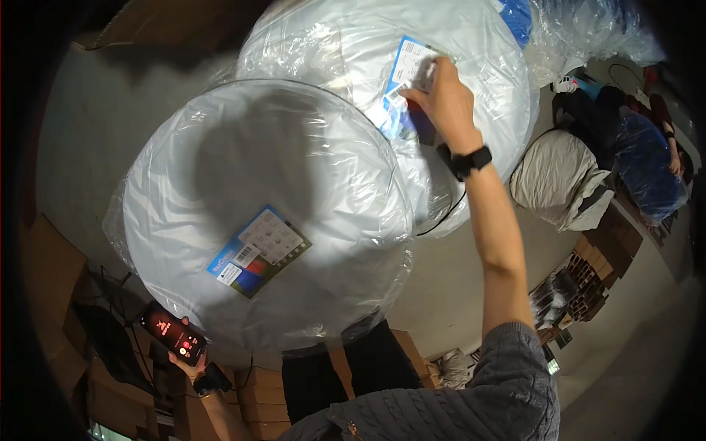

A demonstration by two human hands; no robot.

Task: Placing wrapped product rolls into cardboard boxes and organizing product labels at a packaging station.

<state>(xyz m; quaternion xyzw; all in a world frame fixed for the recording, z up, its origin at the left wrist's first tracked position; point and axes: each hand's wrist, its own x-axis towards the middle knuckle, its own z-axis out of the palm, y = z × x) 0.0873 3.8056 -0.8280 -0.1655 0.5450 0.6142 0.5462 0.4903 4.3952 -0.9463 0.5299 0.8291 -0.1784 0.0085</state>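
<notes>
My left hand (193,367), low at the left, is wrapped round a smartphone (173,332) with a lit dark-red screen. Beside it lies a large round, flat whitish bundle (353,184) in clear plastic, with a printed card (276,239) bearing small white stickers. It overlaps a second such bundle (493,81) farther off. My right hand (450,106) reaches over that far bundle, thumb and fingers closed above its blue-edged card (408,62). Whatever is between the fingertips is too small or hidden to name. A dark watch (465,162) is on my right wrist.
At right, a person (662,121) is beside a blue plastic-wrapped bundle (643,165) and a beige cloth bundle (562,176). Clear plastic (588,37) is heaped at the far right. Cardboard boxes (261,397) stand near my legs; more cardboard (55,272) is at left.
</notes>
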